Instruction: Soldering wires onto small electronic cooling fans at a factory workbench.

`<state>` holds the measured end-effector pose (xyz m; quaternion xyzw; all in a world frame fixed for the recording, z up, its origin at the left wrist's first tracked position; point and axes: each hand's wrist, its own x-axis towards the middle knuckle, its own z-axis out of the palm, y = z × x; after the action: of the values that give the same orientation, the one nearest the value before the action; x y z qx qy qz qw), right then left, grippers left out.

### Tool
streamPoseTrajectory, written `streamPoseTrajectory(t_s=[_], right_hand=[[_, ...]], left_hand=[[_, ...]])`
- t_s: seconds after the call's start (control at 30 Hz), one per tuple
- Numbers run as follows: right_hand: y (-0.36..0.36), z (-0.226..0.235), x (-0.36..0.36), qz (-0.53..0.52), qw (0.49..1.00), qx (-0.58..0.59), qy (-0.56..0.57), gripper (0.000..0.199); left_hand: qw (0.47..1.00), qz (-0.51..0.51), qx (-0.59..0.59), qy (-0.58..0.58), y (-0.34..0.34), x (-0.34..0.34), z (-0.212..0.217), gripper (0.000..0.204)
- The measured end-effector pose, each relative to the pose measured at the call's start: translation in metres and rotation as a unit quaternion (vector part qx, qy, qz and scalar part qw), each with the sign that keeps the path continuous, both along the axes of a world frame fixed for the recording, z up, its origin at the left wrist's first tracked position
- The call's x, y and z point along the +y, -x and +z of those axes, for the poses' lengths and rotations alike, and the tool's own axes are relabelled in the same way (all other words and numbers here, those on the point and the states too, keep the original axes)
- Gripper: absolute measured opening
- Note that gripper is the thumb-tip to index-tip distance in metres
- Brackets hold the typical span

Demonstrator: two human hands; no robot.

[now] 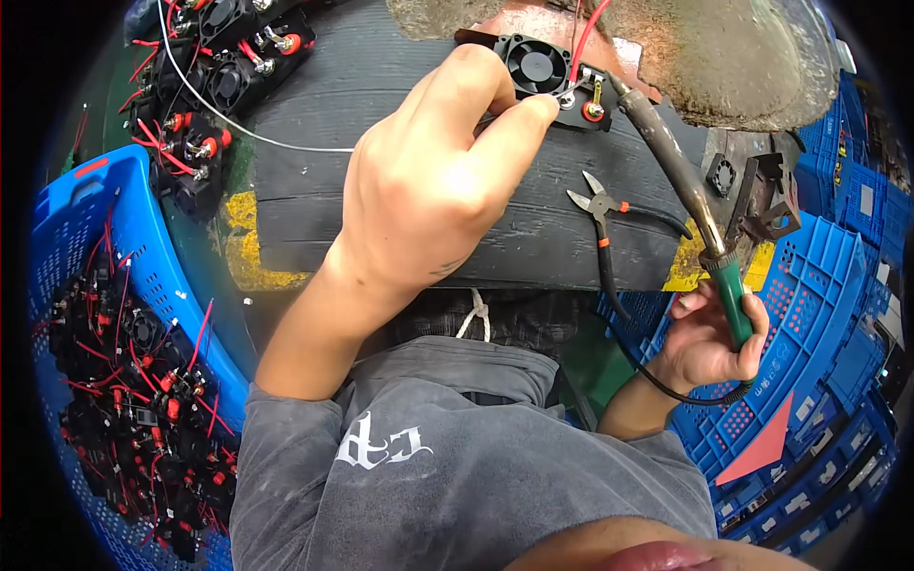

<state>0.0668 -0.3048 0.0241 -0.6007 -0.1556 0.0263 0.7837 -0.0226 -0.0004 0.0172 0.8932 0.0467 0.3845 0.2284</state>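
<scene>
My right hand is wrapped around the green handle of a soldering iron. Its tip reaches the terminals of a small black panel with a cooling fan, red-ringed binding posts and a red wire. My left hand lies over the panel's near left side, thumb and fingers pinched close to the same terminals. A thin grey solder wire runs from the upper left into that hand; the fingers hide part of it. Diagonal cutters with black and orange handles lie spread on the bench just nearer.
A blue crate at the left holds many wired panels; more fan panels lie at the back left. A loose fan and black bracket sit at the bench's right. Blue crates stand at the right. The iron's cord loops below.
</scene>
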Motion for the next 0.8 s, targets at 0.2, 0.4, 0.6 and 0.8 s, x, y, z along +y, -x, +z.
streamPoseTrajectory(t_s=[0.2, 0.4, 0.6, 0.8], right_hand=[[-0.008, 0.0, 0.0, 0.036, 0.999, -0.005, 0.0, 0.055], [-0.011, -0.001, 0.002, 0.041, 0.999, 0.01, 0.003, 0.054], [-0.013, 0.002, 0.004, 0.043, 0.999, 0.018, -0.005, 0.054], [-0.014, 0.001, 0.004, 0.038, 0.999, 0.024, -0.006, 0.053]], left_hand=[[1.0, 0.009, 0.019, -0.002, 0.0, -0.002, 0.004, 0.04], [1.0, 0.012, 0.006, -0.007, -0.002, -0.001, 0.001, 0.039], [1.0, 0.013, 0.001, -0.005, -0.003, -0.002, 0.002, 0.038], [1.0, 0.019, 0.007, -0.006, -0.004, -0.003, 0.003, 0.038]])
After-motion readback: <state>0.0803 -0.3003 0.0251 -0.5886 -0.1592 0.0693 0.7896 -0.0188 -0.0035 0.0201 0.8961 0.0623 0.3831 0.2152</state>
